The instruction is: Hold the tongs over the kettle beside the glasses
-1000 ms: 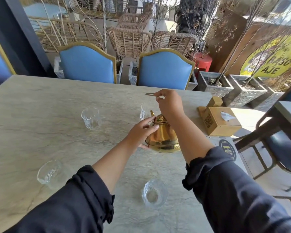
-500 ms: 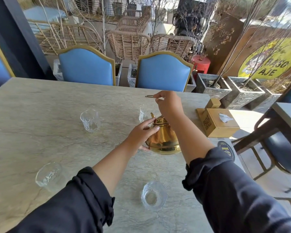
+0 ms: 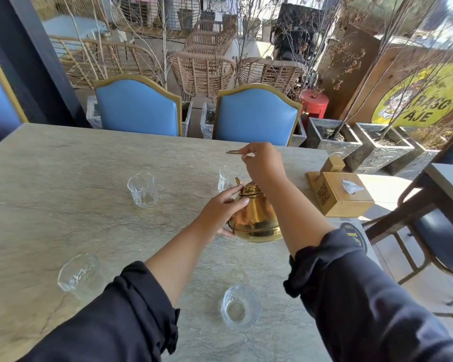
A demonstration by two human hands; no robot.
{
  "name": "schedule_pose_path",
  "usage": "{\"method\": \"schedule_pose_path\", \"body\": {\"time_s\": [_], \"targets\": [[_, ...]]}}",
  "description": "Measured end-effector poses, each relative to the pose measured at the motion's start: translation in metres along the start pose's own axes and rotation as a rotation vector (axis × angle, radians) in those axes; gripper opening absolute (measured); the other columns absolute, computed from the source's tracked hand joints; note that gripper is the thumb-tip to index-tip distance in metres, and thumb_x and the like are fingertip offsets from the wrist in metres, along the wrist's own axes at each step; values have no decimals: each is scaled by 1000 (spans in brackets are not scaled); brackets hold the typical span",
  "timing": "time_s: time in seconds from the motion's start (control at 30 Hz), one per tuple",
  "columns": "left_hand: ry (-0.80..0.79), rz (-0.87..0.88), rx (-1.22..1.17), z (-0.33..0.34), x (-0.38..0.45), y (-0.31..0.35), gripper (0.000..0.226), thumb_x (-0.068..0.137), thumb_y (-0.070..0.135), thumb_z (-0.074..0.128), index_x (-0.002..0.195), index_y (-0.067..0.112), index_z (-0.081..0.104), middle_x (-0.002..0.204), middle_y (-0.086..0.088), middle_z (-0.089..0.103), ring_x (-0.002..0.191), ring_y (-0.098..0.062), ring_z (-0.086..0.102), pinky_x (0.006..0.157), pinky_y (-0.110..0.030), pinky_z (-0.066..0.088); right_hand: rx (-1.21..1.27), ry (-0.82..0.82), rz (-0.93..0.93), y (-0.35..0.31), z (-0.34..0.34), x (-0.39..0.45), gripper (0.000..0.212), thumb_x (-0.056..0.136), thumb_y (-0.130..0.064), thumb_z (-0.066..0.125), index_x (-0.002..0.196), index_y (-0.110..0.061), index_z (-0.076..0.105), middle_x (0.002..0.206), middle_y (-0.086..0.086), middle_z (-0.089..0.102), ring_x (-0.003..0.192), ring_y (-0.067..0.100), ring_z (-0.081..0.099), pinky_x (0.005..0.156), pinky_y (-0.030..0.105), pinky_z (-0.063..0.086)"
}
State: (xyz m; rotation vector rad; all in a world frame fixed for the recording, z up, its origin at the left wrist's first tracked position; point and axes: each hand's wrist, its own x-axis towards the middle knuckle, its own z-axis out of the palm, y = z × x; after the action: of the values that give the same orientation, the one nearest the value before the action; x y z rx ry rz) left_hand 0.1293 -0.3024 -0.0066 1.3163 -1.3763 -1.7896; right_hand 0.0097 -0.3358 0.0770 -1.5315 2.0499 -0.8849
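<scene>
steadying the brass teapot (image 3: 256, 218) near the table's (image 3: 63, 178) right edge with left hand (image 3: 220, 212) fingers straight; right hand (image 3: 262, 163) pinching its raised handle (image 3: 232, 152). likely about to lift; needs a level rise.

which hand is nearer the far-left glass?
Left. The left hand rests against the gold teapot, just right of the far-left glass. The right hand is raised above the teapot, farther right, pinching a thin metal piece.
</scene>
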Motion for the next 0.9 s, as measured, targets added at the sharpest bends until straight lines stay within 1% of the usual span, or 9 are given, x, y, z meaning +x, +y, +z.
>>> {"method": "schedule_pose_path", "body": {"time_s": [0.07,0.17,0.23,0.47,0.53,0.67,0.73,0.83,0.9], "targets": [[-2,-3,-8,0,0,0,51,91,35,64,138,44,47,131,2,54,92,-4,54,78,-56,59,-2,-3,0,-1,0,0,22,94,-8,51,108,-13,67,119,9,65,76,21,59,66,31,51],[0,-21,-31,1,0,1,49,90,36,66,134,47,49,130,1,56,104,-19,60,75,-56,59,-25,0,-20,-1,-1,-2,22,94,-7,51,108,-12,68,117,10,67,95,27,64,78,36,54],[0,-33,-37,1,0,1,48,89,36,66,133,47,50,130,1,56,110,-26,61,74,-54,60,-34,3,-28,-1,-2,-2,23,93,-7,51,107,-11,68,115,10,68,100,28,64,80,36,53],[-1,-31,-36,2,-1,2,50,90,34,65,136,45,49,124,3,58,97,-14,61,74,-53,60,-40,-1,-35,-2,-1,-1,21,93,-7,51,105,-10,69,113,11,68,99,28,64,78,35,53],[-1,-32,-35,2,-1,2,50,90,34,65,136,44,49,123,4,58,97,-14,59,75,-54,60,-39,-1,-37,-1,-1,0,22,93,-6,51,104,-10,69,113,11,68,99,28,64,78,35,53],[-7,-31,-33,1,0,1,50,90,33,65,137,42,49,116,8,57,90,-5,54,77,-57,59,-37,2,-33,0,-1,0,22,92,-6,51,103,-10,70,111,10,69,97,27,63,73,30,49],[-15,-35,-29,1,0,2,50,91,33,65,137,42,48,119,6,56,92,-8,55,77,-57,58,-24,6,-19,0,-1,-2,22,93,-5,50,103,-10,69,111,10,68,95,26,63,71,29,48],[-24,-52,-25,1,0,2,49,91,33,65,136,42,50,122,4,56,110,-22,54,77,-56,59,-16,14,-13,2,-1,-4,23,93,-6,50,106,-9,69,112,10,68,96,25,63,69,26,45],[-30,-58,-16,0,-1,1,49,90,33,65,136,42,49,121,4,57,116,-25,52,77,-56,59,-6,22,-6,3,-1,-6,22,93,-7,51,107,-9,69,111,10,68,90,23,61,69,25,44]]}}
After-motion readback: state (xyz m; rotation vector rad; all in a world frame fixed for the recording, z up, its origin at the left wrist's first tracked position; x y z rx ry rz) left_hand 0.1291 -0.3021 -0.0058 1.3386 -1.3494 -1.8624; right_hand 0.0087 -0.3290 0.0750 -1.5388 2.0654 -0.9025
